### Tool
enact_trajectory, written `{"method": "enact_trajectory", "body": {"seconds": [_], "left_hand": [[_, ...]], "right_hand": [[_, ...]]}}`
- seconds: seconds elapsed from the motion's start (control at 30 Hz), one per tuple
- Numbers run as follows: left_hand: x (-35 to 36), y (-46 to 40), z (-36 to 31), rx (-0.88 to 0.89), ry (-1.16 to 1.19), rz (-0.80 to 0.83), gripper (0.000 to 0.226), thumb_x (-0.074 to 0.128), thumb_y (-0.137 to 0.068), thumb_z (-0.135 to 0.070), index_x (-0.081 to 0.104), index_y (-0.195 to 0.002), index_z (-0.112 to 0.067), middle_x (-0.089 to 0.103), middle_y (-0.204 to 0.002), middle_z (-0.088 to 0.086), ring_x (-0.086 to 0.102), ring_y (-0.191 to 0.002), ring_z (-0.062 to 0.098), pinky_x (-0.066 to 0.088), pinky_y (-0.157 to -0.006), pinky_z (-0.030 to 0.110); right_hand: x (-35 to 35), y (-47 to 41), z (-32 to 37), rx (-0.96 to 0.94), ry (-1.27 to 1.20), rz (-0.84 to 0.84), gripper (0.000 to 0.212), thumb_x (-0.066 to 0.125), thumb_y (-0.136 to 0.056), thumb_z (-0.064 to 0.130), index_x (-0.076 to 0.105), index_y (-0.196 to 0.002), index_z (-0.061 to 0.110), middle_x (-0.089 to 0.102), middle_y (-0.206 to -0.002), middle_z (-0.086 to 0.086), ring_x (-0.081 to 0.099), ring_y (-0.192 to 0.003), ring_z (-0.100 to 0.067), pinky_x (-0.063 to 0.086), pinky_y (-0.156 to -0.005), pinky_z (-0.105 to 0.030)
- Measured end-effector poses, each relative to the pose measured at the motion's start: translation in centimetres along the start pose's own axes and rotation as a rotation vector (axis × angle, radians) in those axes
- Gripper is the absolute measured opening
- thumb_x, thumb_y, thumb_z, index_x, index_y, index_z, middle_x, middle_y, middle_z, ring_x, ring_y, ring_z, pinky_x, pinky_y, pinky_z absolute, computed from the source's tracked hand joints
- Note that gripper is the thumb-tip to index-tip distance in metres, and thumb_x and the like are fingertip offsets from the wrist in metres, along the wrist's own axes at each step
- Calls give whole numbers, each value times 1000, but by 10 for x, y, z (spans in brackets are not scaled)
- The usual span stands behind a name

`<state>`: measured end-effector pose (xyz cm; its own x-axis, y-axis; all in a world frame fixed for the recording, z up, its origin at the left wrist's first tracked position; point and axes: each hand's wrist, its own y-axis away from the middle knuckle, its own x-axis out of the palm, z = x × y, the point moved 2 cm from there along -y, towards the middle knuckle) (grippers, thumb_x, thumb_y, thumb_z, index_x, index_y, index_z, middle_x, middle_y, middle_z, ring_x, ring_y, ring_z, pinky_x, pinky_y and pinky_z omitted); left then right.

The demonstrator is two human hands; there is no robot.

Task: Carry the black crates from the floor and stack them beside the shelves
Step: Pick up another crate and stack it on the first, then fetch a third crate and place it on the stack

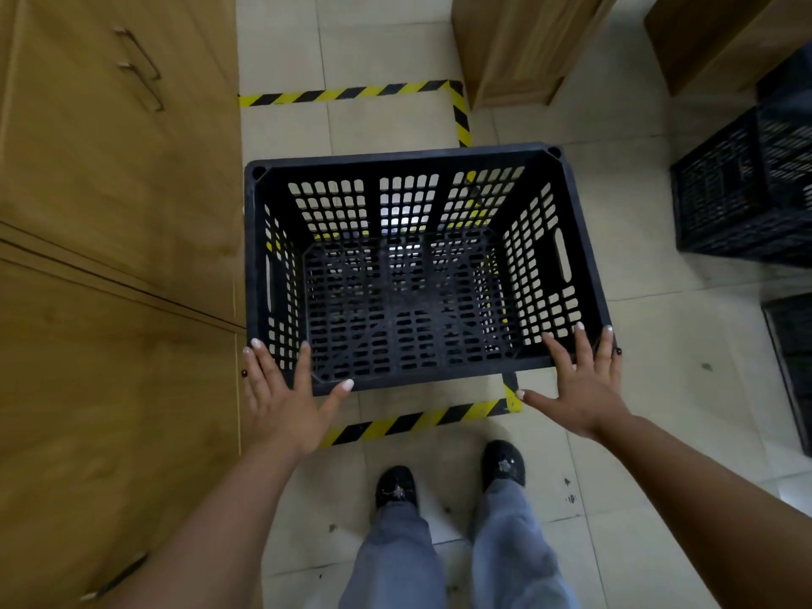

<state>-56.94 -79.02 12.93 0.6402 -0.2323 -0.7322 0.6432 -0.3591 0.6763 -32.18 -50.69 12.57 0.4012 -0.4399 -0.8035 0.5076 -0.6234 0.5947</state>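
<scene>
An empty black perforated crate [404, 153] stands upright on the tiled floor, right beside a wooden cabinet [110, 213], inside a rectangle of yellow-black tape [351, 92]. My left hand [285, 397] lies at the crate's near left corner, fingers spread, fingertips on the rim. My right hand [580, 384] is at the near right corner, also spread, fingertips touching the rim. Neither hand curls around anything. Two more black crates [747, 191] stand stacked at the right edge, and part of another crate [791, 367] shows below them.
Wooden furniture [518, 46] stands beyond the taped area at the top, with another wooden piece [712, 33] to its right. My feet [448, 481] are on the tiles just behind the near tape strip. Open tiled floor lies between the crate and the right-hand crates.
</scene>
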Motion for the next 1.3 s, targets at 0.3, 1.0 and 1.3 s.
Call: {"method": "enact_trajectory", "body": {"seconds": [0.3, 1.0, 1.3], "left_hand": [[-31, 12, -23, 17, -10, -235, 91, 24, -86, -70, -10, -153, -19, -11, -159, 19, -10, -147, 31, 4, -118, 48], [-44, 122, -513, 650, -229, -300, 82, 33, -94, -60, 5, -153, -10, 7, -162, 10, 9, -148, 25, 14, -119, 42], [-55, 157, -700, 852, -246, -296, 79, 34, -94, -59, 10, -153, -11, 7, -161, 12, 14, -147, 26, 15, -119, 42]], "right_hand": [[-22, 11, -19, -71, -152, -53, 88, 22, -83, 78, -8, -152, 33, -21, -159, -6, -23, -145, -29, -4, -119, -45], [-142, 58, -380, 49, -294, -371, 75, 37, -95, 55, 0, -153, 26, -13, -161, -11, -10, -148, -28, 3, -119, -41], [-196, 64, -530, 215, -292, -426, 74, 37, -95, 54, 0, -153, 27, -11, -161, -9, -12, -148, -27, 5, -119, -44]]}}
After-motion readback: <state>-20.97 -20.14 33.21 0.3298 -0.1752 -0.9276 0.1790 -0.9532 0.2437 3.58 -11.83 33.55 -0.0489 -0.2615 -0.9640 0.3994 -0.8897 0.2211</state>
